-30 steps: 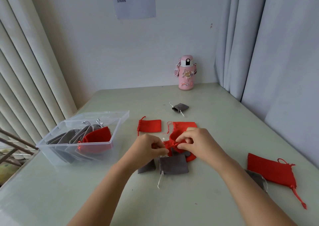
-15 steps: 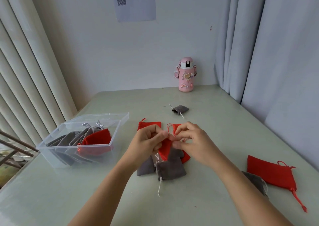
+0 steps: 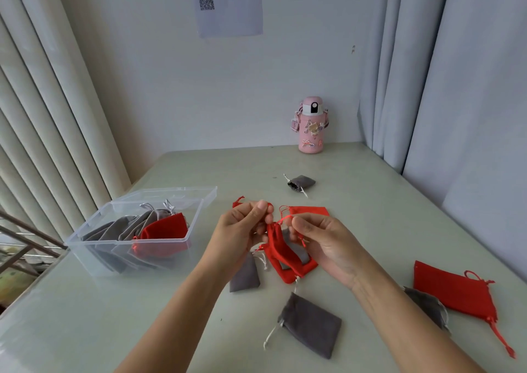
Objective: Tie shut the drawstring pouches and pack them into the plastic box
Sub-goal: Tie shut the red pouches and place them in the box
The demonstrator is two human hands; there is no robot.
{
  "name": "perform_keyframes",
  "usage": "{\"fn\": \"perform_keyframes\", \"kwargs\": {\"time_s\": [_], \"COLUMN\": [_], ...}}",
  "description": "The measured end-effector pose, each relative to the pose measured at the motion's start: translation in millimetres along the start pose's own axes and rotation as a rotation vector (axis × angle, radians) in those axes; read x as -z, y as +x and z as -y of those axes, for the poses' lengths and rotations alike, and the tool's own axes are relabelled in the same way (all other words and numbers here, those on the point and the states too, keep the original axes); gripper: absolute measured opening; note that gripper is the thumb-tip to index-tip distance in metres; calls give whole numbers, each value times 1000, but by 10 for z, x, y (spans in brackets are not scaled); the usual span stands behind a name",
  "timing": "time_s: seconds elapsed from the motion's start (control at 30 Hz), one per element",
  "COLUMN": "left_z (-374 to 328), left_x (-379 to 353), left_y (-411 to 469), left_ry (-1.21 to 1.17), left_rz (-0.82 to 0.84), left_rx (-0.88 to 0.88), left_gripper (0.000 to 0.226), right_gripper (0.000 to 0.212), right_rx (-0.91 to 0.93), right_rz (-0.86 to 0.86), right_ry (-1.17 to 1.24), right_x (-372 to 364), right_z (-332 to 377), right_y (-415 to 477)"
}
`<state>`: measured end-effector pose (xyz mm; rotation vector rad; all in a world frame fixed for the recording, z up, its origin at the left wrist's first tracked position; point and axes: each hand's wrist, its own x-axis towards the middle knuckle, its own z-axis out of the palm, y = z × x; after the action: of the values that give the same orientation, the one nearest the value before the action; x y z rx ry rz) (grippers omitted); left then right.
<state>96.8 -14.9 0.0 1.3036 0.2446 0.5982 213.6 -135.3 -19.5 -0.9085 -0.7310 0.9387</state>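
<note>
Soft, even daylight enters from the blinds (image 3: 42,133) side, shadows stay faint, and wide-angle distortion bows the frame's edges.

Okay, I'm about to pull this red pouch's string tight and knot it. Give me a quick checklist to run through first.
1. The left hand pinches one end of the red drawstring: ok.
2. The right hand pinches the other end: ok.
3. The neck of the red pouch is gathered: ok, it looks bunched.
4. Knot tied: cannot tell, the fingers hide it.
5. The plastic box is open: ok, there is no lid over it and some pouches are already inside.
6. All pouches packed: not ok, several lie loose on the table, such as the grey pouch.
</note>
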Motion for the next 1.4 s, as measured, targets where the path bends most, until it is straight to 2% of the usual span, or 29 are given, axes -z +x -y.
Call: {"fn": "perform_keyframes", "kwargs": {"time_s": [0.2, 0.33, 0.4, 0.5, 0.63, 0.73, 0.83, 0.93, 1.13, 1.23, 1.4], "left_z": [4, 2, 16, 20, 33, 59, 45, 24, 16, 22, 80], "left_x": [-68, -105, -111, -85, -42, -52, -51, -34, -24, -3, -12], "left_y": [-29, -55, -66, -58, -52, -60, -65, -63, -73, -68, -53], "left_ry": [143, 318, 391, 412, 455, 495, 385, 262, 168, 144, 156], "left_rz": [-46, -42, -53, -50, 4, 37, 33, 52, 109, 163, 33], "left_rx": [-51, -86, -92, -69, -58, -82, -60, 13, 47, 29, -53], "left_gripper": [24, 22, 20, 19, 26, 29, 25, 23, 16, 21, 15], "right_gripper": [50, 50, 39, 6, 13, 10, 10, 14, 17, 17, 27], "right_rx": [3, 90, 152, 266, 401, 551, 707, 785, 837, 822, 767], "right_rz": [19, -90, -184, -255, -270, -305, -332, -335, -302, -282, -163], "right_ry": [67, 5, -154, -451, -679, -859, -1022, -1173, -1243, -1236, -1237], "right_x": [-33, -88, -116, -136, -134, -90, -68, -71, -57, -61, -108], "right_z": [-46, -119, -124, -104, -132, -139, -132, -153, -147, -109, -88], "right_y": [-1, 14, 2, -25, -48, -51, -37, -19, -2, -15, -19]}}
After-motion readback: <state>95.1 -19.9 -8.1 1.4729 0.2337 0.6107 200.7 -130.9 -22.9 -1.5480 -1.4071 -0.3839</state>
